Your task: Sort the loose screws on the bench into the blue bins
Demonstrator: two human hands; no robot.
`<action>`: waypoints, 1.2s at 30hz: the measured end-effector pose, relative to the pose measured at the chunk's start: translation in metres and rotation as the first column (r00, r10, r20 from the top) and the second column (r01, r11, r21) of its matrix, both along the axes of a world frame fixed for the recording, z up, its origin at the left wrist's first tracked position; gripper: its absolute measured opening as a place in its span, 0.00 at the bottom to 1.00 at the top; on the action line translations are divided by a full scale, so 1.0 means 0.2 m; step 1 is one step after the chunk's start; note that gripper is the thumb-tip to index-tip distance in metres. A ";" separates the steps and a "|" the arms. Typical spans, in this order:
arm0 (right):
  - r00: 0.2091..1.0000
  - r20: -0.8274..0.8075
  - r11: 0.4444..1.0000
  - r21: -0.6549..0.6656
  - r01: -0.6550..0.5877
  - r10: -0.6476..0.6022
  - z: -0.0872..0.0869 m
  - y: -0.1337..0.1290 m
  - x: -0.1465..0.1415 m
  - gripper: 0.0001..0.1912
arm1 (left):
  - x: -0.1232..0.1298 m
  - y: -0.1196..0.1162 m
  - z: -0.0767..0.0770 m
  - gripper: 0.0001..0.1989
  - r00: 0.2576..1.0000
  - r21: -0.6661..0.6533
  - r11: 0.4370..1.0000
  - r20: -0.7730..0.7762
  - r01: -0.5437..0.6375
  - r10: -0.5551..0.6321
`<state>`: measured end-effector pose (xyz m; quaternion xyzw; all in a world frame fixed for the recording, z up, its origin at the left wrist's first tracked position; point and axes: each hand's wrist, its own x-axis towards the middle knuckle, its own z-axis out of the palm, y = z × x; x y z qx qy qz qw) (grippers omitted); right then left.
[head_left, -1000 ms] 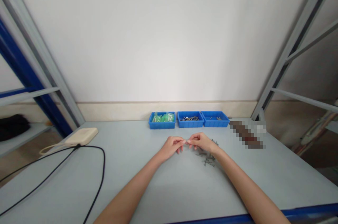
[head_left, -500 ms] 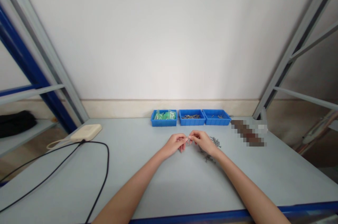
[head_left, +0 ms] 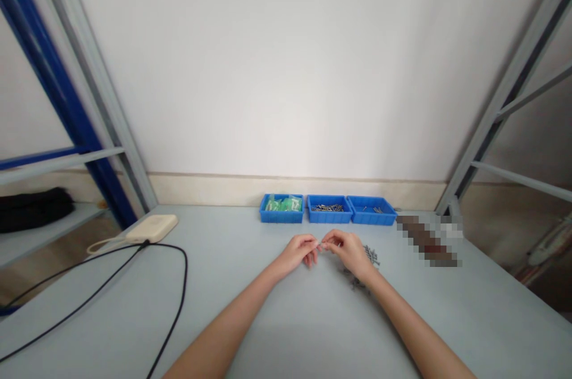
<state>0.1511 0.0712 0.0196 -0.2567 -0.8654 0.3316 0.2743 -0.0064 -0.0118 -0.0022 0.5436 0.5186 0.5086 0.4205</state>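
Observation:
Fingertip to fingertip, my left hand [head_left: 300,254] and my right hand [head_left: 347,252] meet above the middle of the table. Both are closed in a pinch around something small and pale, too small to make out. A loose pile of grey screws [head_left: 370,255] lies on the table beside and partly behind my right hand and wrist. Beyond the hands stand three blue bins in a row. The left bin [head_left: 281,217] holds green and whitish small pieces in clear plastic. Many screws fill the bottom of the middle bin [head_left: 329,217]; a few lie in the right bin [head_left: 373,219].
A cream-coloured box [head_left: 152,227] with black cables [head_left: 184,272] lies on the left of the table [head_left: 250,331]. A blurred-out brown object [head_left: 426,241] is at the right. Metal frame posts flank both sides, and a wall rises behind the bins.
The view has shifted slightly, so everything sits lower and a little to the right. Both hands stay together in their pinch; the pale piece between them shows less.

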 end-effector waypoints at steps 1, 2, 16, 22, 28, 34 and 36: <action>1.000 0.028 0.999 0.036 0.008 -0.009 0.00 -0.01 0.00 0.10 | 0.00 0.00 0.00 0.21 1.000 -0.003 1.000 -0.013 0.000 0.000; 0.998 0.055 0.998 0.069 0.011 -0.015 0.01 -0.01 0.01 0.10 | 0.00 0.00 0.00 0.21 1.000 -0.007 1.000 -0.025 0.000 0.000; 0.963 0.261 0.948 0.319 -0.018 -0.069 0.02 -0.03 0.02 0.14 | 0.00 -0.01 -0.01 0.18 0.991 0.046 0.997 -0.120 -0.059 0.064; 0.967 0.252 0.947 0.316 -0.048 -0.035 0.01 -0.03 0.02 0.14 | 0.00 0.00 -0.02 0.18 0.992 0.024 0.999 -0.123 -0.039 0.041; 0.980 0.199 0.959 0.281 -0.047 -0.011 0.00 -0.01 0.03 0.11 | 0.02 0.00 0.01 0.16 0.992 0.027 0.999 -0.117 -0.047 0.050; 0.971 0.237 0.964 0.246 -0.099 0.039 0.02 -0.01 0.03 0.14 | 0.01 0.01 -0.01 0.18 0.988 0.011 1.000 -0.152 -0.016 0.017; 0.969 0.240 0.966 0.234 -0.110 0.053 0.02 0.00 0.04 0.12 | 0.01 0.02 -0.02 0.16 0.987 0.007 1.000 -0.159 -0.006 0.007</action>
